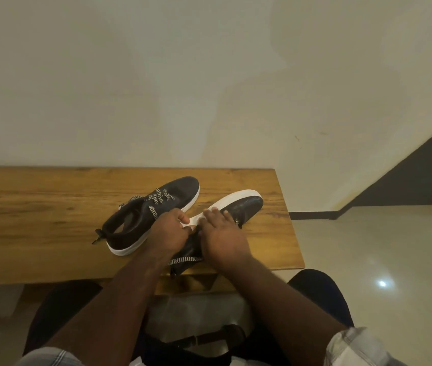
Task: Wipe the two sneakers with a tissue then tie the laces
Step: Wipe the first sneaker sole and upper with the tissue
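Two black sneakers with white soles lie on a wooden table (51,207). The left sneaker (172,194) stands upright, its black-and-white patterned laces loose. The right sneaker (246,204) is tipped on its side, white sole turned up and to the left, toe pointing away. My left hand (170,233) grips this sneaker at the middle of its sole, fingers curled over the white edge. My right hand (222,236) lies flat on its upper with the fingers spread. A loose lace (183,260) hangs from it by the table's front edge. No tissue shows; the hands may hide one.
The table stands against a pale wall (209,75), and its right end stops at about (289,220). A glossy tiled floor (381,260) lies to the right, with a dark wall section (421,167) beyond. My knees are under the table's front edge.
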